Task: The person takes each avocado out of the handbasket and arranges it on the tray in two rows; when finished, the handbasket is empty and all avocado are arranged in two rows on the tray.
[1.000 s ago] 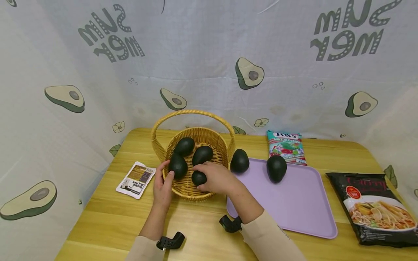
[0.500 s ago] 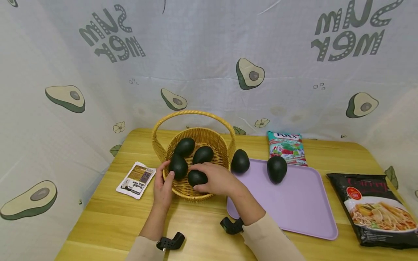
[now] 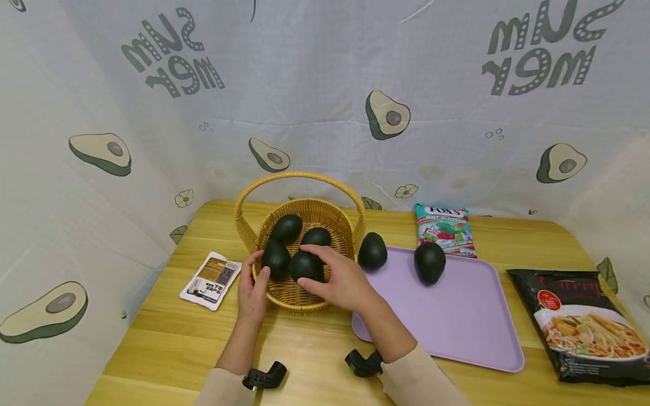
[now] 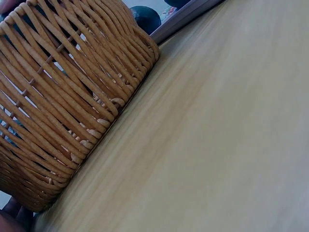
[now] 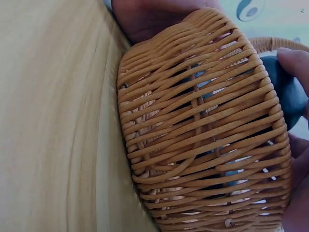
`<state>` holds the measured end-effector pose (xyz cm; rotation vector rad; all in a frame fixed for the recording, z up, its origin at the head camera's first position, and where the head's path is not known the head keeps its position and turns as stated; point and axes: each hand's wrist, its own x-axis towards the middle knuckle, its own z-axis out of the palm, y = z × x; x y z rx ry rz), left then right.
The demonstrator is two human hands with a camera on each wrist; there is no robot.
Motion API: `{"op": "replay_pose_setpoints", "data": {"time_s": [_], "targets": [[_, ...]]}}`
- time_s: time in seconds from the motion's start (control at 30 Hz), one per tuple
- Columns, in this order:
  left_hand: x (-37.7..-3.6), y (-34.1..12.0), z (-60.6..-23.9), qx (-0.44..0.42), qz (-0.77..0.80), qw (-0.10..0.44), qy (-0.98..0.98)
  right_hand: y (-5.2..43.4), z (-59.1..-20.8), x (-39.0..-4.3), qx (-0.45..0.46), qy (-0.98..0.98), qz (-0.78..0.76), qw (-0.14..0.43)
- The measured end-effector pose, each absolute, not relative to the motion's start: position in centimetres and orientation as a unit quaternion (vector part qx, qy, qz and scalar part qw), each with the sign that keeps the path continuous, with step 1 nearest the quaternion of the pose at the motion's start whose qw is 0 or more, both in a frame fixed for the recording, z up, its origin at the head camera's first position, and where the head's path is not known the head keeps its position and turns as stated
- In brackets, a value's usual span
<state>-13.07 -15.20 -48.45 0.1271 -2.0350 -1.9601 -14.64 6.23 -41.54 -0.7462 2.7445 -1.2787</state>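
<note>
A pale wooden desk (image 3: 167, 332) with rounded corners carries everything. On its left part stands a wicker basket (image 3: 335, 223), with a small flat sachet (image 3: 210, 279) lying just to its left. A lilac tray (image 3: 457, 321) lies right of the basket. Behind the tray's far edge lies a candy bag (image 3: 445, 228), and at the right edge a black noodle packet (image 3: 584, 321).

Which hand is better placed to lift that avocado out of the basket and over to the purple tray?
Right. The right hand already has its grip on the avocado and is on the purple tray side. The left hand holds the basket rim, probably steadying it.
</note>
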Motion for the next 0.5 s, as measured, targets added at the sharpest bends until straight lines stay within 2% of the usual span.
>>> {"op": "replay_pose_setpoints", "data": {"time_s": [0.23,0.5], "targets": [[-13.0,-15.3,-48.7,0.045,-0.689,0.15,-0.707,7.2,-41.6,-14.2,-0.246,0.831,-0.499,-0.014],[-13.1,-15.4,-48.6,0.043,-0.695,0.15,-0.702,8.8,-40.7,-13.6,-0.247,0.81,-0.53,-0.051]]}}
